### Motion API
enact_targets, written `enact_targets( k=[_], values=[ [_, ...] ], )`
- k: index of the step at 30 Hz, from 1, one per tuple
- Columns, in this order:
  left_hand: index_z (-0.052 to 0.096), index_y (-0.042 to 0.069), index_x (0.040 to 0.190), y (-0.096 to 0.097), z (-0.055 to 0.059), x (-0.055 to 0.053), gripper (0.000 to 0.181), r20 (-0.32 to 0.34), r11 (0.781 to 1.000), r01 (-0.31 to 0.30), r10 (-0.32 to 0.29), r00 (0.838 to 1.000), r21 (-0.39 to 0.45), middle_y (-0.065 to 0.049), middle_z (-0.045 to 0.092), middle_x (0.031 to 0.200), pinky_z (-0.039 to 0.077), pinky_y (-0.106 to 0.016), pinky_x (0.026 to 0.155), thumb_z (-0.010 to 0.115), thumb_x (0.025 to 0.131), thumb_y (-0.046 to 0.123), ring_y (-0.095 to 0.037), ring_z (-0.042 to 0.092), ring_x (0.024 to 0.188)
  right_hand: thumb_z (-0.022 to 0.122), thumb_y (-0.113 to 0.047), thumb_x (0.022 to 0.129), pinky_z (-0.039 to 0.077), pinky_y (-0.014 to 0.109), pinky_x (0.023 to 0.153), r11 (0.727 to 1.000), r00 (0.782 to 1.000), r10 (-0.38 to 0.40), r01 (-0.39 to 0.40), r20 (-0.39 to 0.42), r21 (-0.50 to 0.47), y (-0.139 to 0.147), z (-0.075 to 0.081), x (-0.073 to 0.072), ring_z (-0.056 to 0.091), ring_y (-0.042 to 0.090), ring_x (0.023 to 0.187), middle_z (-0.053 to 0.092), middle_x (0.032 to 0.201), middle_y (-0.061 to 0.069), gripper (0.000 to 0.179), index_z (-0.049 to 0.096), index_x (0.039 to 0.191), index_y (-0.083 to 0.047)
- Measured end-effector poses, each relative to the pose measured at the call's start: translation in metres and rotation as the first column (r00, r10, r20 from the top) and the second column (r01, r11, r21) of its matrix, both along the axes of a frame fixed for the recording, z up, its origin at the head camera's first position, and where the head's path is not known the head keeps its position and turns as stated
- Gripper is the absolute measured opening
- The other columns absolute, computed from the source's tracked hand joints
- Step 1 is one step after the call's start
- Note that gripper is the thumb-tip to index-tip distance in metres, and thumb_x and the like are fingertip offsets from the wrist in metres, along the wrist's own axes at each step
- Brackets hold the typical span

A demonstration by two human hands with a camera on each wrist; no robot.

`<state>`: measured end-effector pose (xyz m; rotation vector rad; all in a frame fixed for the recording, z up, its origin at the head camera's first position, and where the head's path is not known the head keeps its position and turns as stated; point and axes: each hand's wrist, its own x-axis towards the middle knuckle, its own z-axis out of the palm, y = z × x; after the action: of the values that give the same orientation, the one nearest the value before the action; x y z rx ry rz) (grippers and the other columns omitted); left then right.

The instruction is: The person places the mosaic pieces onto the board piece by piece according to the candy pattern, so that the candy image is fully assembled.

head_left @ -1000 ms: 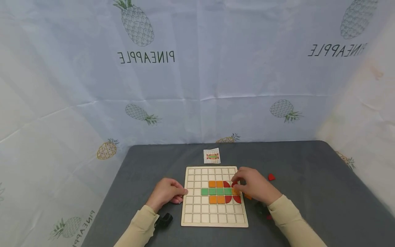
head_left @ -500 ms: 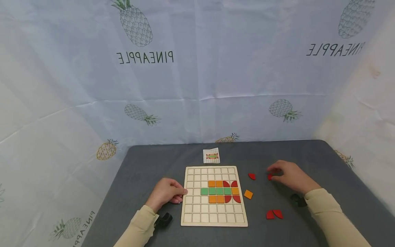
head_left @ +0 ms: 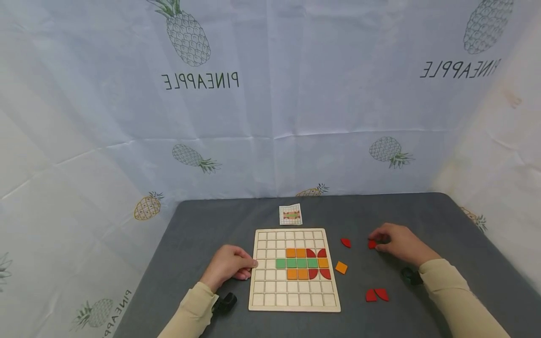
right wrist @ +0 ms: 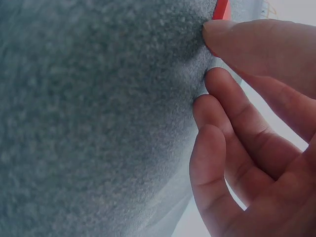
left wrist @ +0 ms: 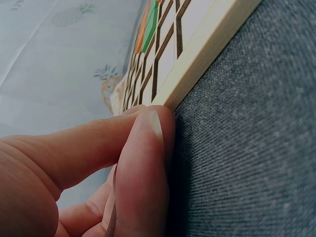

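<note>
A pale wooden grid board (head_left: 264,298) lies on the dark table, bearing orange, green and red tiles in its cells. At its left edge my left hand (head_left: 228,264) pinches the rim between thumb and forefinger; the left wrist view shows those fingertips (left wrist: 148,126) meeting at the wooden edge. Off to the right, my right hand (head_left: 399,241) has its thumb and forefinger on a red tile (head_left: 372,244) resting on the table. In the right wrist view the thumb covers most of that red tile (right wrist: 222,10), and the other fingers are curled loosely.
Between board and right hand lie a red quarter-round tile (head_left: 346,242) and an orange square tile (head_left: 341,267). Nearer the front are two red tiles, one (head_left: 370,295) beside the other (head_left: 382,294). A small pattern card (head_left: 290,214) sits behind the board.
My right hand has left the orange square at the board's right side and moved right to the red tile on the table. The left hand has stayed at the board's edge.
</note>
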<state>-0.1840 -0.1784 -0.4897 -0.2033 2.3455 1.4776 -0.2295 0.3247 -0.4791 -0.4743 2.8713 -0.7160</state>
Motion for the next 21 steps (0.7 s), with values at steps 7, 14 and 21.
enact_targets(
  k=[7, 14, 21],
  values=[
    [0.081, 0.004, 0.095, 0.001, -0.001, 0.0, 0.019, -0.003, 1.0, 0.004, -0.004, 1.0, 0.011, -0.01, 0.079, 0.08, 0.067, -0.031, 0.065, 0.091, 0.088, 0.019, -0.014, 0.075, 0.067, 0.087, -0.014, 0.091, 0.063, 0.045, 0.082, 1.0, 0.999, -0.028, 0.028, 0.022, -0.009, 0.004, 0.0, 0.002, 0.07, 0.023, 0.098, 0.073, 0.111, 0.005, 0.025, 0.08, 0.115, -0.011],
    [0.081, 0.005, 0.094, 0.002, 0.0, 0.0, 0.019, -0.005, 1.0, -0.003, 0.003, 1.0, -0.001, -0.009, 0.078, 0.078, 0.067, -0.031, 0.064, 0.092, 0.088, 0.019, -0.013, 0.075, 0.065, 0.087, -0.016, 0.091, 0.062, 0.042, 0.08, 0.999, 0.999, -0.053, 0.052, -0.003, -0.009, 0.001, -0.001, 0.004, 0.068, 0.018, 0.094, 0.073, 0.106, 0.003, 0.022, 0.08, 0.112, -0.012],
    [0.081, 0.005, 0.093, 0.0, 0.001, 0.0, 0.019, -0.007, 1.0, -0.005, 0.005, 1.0, -0.006, -0.009, 0.078, 0.078, 0.067, -0.031, 0.064, 0.091, 0.088, 0.019, -0.013, 0.075, 0.065, 0.086, -0.019, 0.093, 0.061, 0.04, 0.079, 0.996, 0.998, -0.061, 0.061, -0.002, -0.062, -0.029, 0.005, 0.004, 0.066, 0.016, 0.092, 0.073, 0.105, 0.002, 0.017, 0.081, 0.109, -0.015]
  ],
)
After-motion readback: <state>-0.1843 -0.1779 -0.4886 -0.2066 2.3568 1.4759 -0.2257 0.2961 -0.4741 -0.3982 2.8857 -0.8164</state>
